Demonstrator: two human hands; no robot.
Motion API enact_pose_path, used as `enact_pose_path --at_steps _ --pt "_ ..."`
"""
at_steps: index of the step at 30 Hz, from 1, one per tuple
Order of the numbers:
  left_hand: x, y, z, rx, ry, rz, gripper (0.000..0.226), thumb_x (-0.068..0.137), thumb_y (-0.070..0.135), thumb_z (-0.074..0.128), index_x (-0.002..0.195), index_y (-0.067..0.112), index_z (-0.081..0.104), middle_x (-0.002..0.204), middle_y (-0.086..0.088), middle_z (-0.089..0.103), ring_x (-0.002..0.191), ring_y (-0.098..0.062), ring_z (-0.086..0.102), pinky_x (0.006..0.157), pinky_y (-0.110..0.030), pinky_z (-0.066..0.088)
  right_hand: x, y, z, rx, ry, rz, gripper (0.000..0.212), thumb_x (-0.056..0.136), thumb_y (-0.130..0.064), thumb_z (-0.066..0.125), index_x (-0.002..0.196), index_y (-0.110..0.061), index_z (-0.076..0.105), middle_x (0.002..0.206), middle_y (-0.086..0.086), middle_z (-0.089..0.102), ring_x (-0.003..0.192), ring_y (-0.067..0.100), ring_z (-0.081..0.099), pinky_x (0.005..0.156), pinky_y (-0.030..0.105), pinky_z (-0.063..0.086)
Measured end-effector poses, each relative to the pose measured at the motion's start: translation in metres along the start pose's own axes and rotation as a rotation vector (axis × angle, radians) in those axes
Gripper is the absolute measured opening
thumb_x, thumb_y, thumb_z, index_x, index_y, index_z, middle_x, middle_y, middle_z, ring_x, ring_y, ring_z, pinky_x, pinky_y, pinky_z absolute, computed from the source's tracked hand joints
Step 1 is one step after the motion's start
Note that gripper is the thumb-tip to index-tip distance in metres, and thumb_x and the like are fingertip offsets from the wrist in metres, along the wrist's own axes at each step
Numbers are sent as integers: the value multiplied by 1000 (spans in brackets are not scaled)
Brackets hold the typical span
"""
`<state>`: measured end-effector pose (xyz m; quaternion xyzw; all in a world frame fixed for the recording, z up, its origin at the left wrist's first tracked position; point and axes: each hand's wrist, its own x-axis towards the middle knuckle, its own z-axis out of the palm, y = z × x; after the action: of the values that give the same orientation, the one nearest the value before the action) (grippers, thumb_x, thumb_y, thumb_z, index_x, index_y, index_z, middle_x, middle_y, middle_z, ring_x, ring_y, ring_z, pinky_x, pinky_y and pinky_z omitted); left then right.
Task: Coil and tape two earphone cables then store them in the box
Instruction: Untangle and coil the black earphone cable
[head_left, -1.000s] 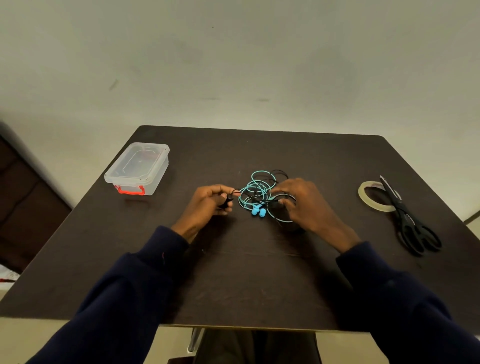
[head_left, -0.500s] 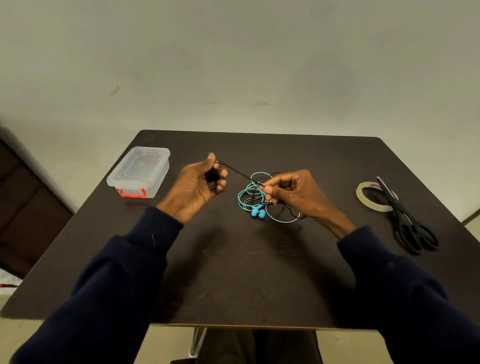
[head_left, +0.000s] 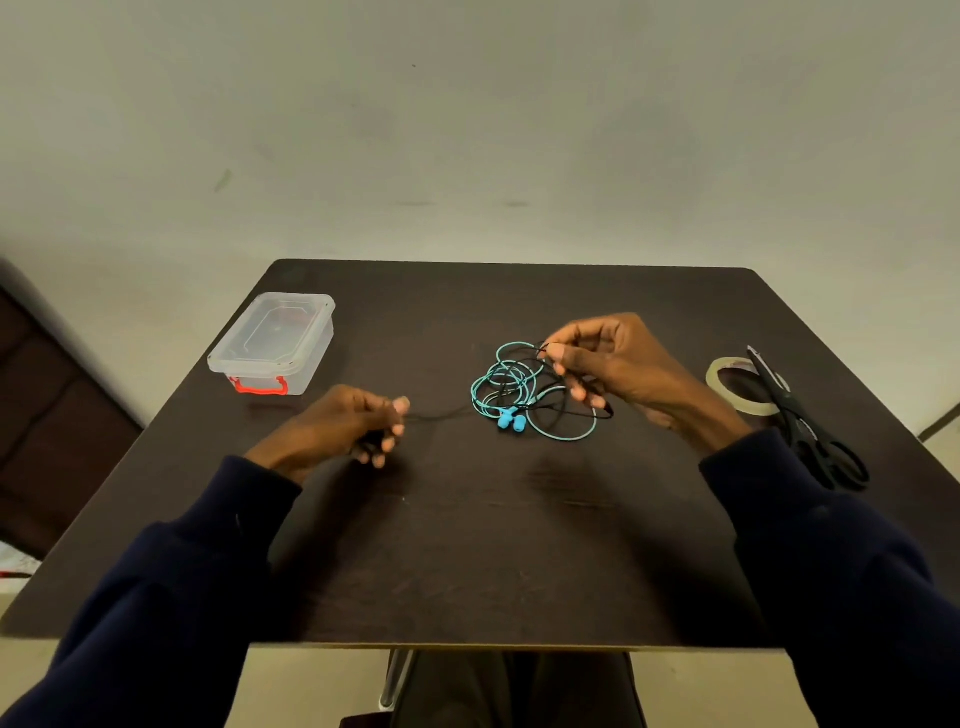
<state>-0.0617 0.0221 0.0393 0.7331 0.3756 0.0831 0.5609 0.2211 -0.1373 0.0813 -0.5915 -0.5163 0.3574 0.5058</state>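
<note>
A turquoise earphone cable (head_left: 563, 435) with blue earbuds (head_left: 511, 420) lies tangled with a black earphone cable (head_left: 582, 414) at the table's middle. My left hand (head_left: 353, 426) grips one end of the black cable, which runs taut to the right into the tangle. My right hand (head_left: 618, 364) pinches another stretch of the black cable just above the tangle's right side. A clear lidded box (head_left: 272, 343) with a red latch stands at the left. A tape roll (head_left: 737, 384) lies at the right.
Black scissors (head_left: 810, 431) lie partly over the tape roll near the right edge. The dark table (head_left: 467, 561) has bare surface in front of my hands. A wall rises behind the far edge.
My left hand has dropped from raised height toward the table and moved left, drawing the black cable out. My right hand has lifted slightly and shifted right along the cable.
</note>
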Motion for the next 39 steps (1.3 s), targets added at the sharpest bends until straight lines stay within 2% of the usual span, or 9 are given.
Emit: enact_pose_path --at_steps 3,6,9,13,17,26,30,35,39 --pt "-3 1 -2 228 -103 2 23 102 13 53 96 11 75 82 -3 76 74 -9 70 68 -17 53 5 -7 11 -217 -4 -56 16 92 -13 72 96 2 75 75 11 72 48 3 56 42 12 39" --pt "-2 7 -4 415 57 111 26 104 16 49 101 20 75 111 -3 75 105 -15 68 97 -31 50 10 -15 24 -321 -41 -127 13 90 -11 74 94 1 77 77 10 75 59 -3 65 54 8 45" --pt "-6 28 9 376 165 345 33 102 31 48 122 16 69 129 1 67 114 -3 61 97 -20 46 16 -22 38 -320 -57 -170 13 88 -13 76 95 -3 79 79 8 77 66 5 71 63 12 50" --pt "-13 49 32 -32 -25 375 37 104 25 46 119 0 69 106 -10 76 102 -14 72 92 -25 55 22 -29 58 -315 -43 -186 12 85 -14 80 90 -4 78 74 8 76 53 2 65 52 14 48" --pt "-7 47 28 -248 39 321 38 101 25 53 103 -9 70 66 -1 63 66 -14 65 79 -33 58 22 -33 61 -297 -62 -94 19 85 -20 80 88 -3 74 68 7 74 44 8 59 44 18 46" --pt "-9 10 -25 -873 107 179 24 103 22 51 85 12 62 68 1 61 74 -17 67 92 -36 57 4 -32 20 -328 -129 -13 17 92 -24 71 98 -10 79 68 7 71 47 13 52 43 18 40" --pt "-12 -10 -32 -591 71 131 19 94 16 61 100 0 69 90 -10 75 100 -30 72 102 -43 53 1 -42 18 -319 -69 -77 16 93 -22 70 99 -10 79 65 10 69 43 10 45 43 15 38" --pt "-16 5 -23 -107 297 313 32 91 -2 66 119 13 72 121 0 72 120 -11 64 103 -30 51 7 -54 39 -486 -72 -159 11 92 -22 73 94 -14 80 65 5 73 43 2 53 44 14 41" --pt "-24 39 -13 -116 177 516 28 99 20 60 121 4 70 116 -5 75 119 -12 65 104 -26 48 12 -61 58 -594 -73 -214 13 90 -30 75 90 -18 81 66 -4 75 48 2 59 51 12 43"
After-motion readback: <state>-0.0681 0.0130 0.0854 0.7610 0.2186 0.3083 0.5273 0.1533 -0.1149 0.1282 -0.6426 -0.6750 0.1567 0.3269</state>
